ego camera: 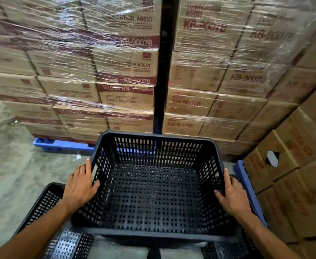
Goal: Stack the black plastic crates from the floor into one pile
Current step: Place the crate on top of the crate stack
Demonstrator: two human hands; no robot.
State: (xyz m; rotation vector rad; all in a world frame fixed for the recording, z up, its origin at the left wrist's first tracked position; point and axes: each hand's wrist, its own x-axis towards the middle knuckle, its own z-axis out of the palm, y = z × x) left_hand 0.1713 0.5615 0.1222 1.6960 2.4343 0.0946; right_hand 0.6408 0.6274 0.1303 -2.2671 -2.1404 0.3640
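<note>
Head view, crate in hand: you held a black perforated crate (154, 186) by its two side walls, open side up, its inside bare.
Head view, left hand: your left hand (79, 186) clamped the crate's left rim, thumb hooked inside the wall, fingers (87, 166) spread along the outside.
Head view, right hand: your right hand (232, 193) gripped the right rim the same way, thumb inside, fingers running up the outer wall.
Head view, hands relative to each other: well apart, one on each side of the crate.
Head view, lower crate: a second black crate (47, 204) sat under and around the held one, its rim showing at lower left and lower right; whether the two touched, you could not tell from here.
Head view, floor: grey concrete floor (13, 165) lay to the left.
Head view, background: shrink-wrapped cartons (127, 71) marked "LUBRICATION AGENT KB-9007B" stood stacked on a blue pallet (60, 144) just beyond the crate.
Head view, divider: a dark upright post (162, 71) split the carton stacks.
Head view, right side: more brown cartons (293, 165) rose close beside your right hand.
</note>
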